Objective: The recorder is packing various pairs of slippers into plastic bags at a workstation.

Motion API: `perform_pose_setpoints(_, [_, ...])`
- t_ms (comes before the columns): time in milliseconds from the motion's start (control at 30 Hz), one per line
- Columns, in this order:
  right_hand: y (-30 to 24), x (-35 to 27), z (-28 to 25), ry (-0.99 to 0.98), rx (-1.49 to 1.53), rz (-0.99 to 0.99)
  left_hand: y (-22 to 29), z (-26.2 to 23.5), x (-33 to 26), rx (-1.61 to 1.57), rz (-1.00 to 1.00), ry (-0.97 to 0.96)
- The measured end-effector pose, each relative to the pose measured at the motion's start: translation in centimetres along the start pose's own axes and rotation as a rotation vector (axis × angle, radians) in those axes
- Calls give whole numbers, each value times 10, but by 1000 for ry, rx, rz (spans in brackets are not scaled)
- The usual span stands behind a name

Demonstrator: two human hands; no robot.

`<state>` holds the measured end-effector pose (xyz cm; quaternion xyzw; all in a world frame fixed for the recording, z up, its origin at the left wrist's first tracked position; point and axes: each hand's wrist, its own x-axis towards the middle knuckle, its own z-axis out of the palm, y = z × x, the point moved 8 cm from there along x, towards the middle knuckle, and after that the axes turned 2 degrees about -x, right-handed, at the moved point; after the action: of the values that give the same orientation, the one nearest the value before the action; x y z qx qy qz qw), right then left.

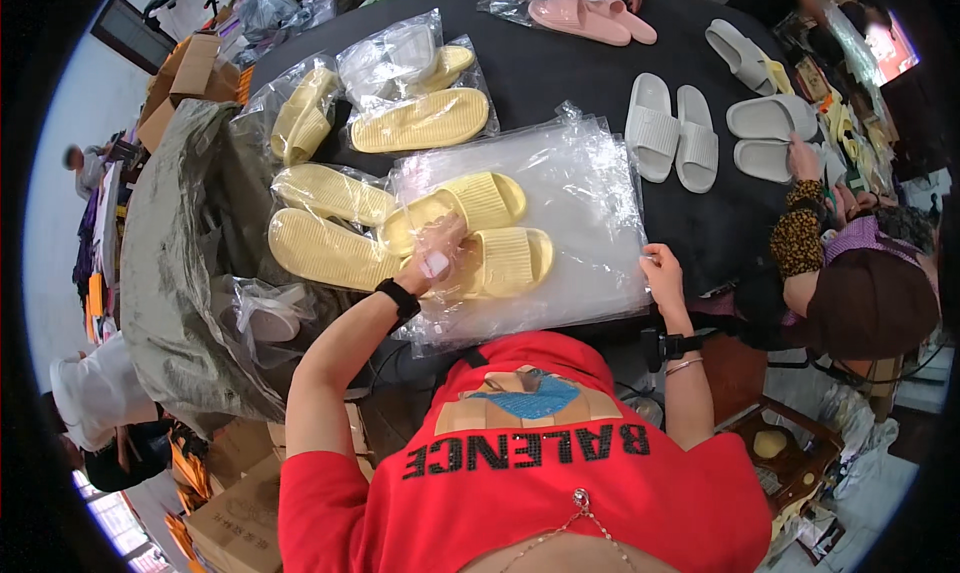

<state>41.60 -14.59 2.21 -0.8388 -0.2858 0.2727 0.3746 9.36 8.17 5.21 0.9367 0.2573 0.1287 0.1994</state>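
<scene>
My left hand [435, 256] grips a pair of yellow slippers [500, 201] at their inner edges; its fingertips are partly hidden between them. The slippers lie side by side, straps up, on a stack of clear plastic bags [590, 223]. At the right edge of this stack, my right hand [663, 276] has thumb and fingers pinched on a bag's edge. Two more yellow slippers [330, 248] rest soles up just left of my left hand, under clear film. Behind them lie bagged yellow slippers [420, 120].
Light grey slippers [653, 128] stand right of the stack. A co-worker's hand [803, 159] touches another grey pair [770, 118]. Across the black table [560, 83], another person's hands are near pink slippers [580, 18]. A grey-green cloth [180, 273] drapes at the left, near cardboard boxes [185, 78].
</scene>
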Motion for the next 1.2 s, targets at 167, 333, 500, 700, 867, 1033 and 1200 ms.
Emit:
perform_pose_setpoints(167, [-17,-6,12,-34,-57,-51,7,17,9,-14,-11,5])
perform_pose_setpoints(333, [-9,-4,-5,117,-42,-65,-39,28,-18,-478,-179,118])
perform_pose_setpoints(500, [1,-11,-16,169,16,-25,-44,-80,1,-488,-298,469])
perform_pose_setpoints(700, [-17,-19,-5,138,-4,-154,-137,-207,-47,-716,-579,1097])
perform_pose_setpoints(867, [-43,-28,5,168,-108,-301,-50,-305,5,-578,-248,843])
perform_pose_setpoints(1033, [-55,-30,29,70,-126,-295,38,-231,81,-40,97,397])
perform_pose_setpoints(1200, [-33,-33,42,93,-180,-276,92,-34,102,-142,-79,-292])
